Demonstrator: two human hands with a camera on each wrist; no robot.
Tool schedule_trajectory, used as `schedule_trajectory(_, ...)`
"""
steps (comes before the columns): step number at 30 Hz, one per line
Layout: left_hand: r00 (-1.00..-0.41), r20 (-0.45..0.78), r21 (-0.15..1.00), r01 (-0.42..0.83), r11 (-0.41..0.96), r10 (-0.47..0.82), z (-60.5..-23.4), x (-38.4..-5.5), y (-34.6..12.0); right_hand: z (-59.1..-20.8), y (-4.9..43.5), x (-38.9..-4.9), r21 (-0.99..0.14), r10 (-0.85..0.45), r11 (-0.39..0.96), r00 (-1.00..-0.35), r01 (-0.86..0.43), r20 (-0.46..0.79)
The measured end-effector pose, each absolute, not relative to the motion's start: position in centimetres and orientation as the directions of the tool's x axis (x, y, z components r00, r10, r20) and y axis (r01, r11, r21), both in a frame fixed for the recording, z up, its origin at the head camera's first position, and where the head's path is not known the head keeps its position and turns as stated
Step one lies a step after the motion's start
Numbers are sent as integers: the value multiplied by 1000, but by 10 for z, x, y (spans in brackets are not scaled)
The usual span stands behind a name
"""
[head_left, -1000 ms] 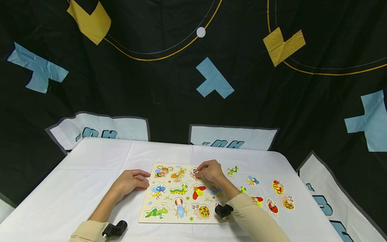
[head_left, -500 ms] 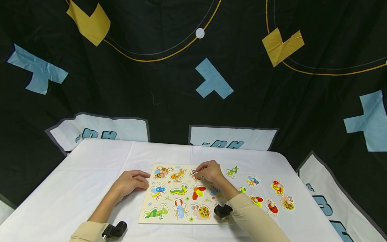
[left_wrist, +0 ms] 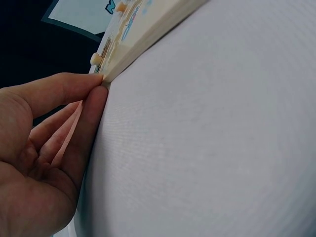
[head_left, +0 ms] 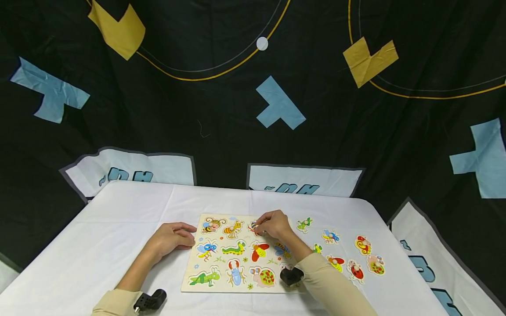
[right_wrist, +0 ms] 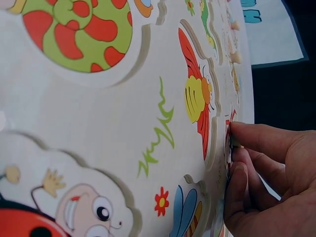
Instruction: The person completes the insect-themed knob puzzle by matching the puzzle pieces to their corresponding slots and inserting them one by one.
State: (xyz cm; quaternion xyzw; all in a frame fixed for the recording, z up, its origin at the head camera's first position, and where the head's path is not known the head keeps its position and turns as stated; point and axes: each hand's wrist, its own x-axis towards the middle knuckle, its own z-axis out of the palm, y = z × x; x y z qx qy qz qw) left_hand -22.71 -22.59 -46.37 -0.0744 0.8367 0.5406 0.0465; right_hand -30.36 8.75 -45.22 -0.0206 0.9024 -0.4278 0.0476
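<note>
A wooden insect puzzle board [head_left: 218,287] lies flat on the table, bearing a grid of printed insects. My right hand [head_left: 274,224] pinches a puzzle piece [head_left: 253,228] with dark stripes and red legs at the third spot of the far row; the fingers hide most of it. In the right wrist view, the fingertips [right_wrist: 238,129] are low over the board beyond the red-winged insect picture [right_wrist: 197,98]. At the board's left side, my left hand [head_left: 170,239] grips the edge; thumb and finger meet at a corner in the left wrist view. Knobs [left_wrist: 96,59] stick up nearby.
Loose insect pieces lie right of the board, among them a green one [head_left: 304,224], a blue one [head_left: 330,236], a ladybug [head_left: 356,270] and a snail [head_left: 376,264]. A white cloth [head_left: 130,210] covers the table. Behind it hangs a dark curtain [head_left: 221,118].
</note>
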Motion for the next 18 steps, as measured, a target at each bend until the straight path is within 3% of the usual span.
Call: schedule_trajectory(18, -986, -153, 891, -169, 422, -72, -467, -230, -228, -451, 92, -303, -775, -86, 632, -992, 15, -90)
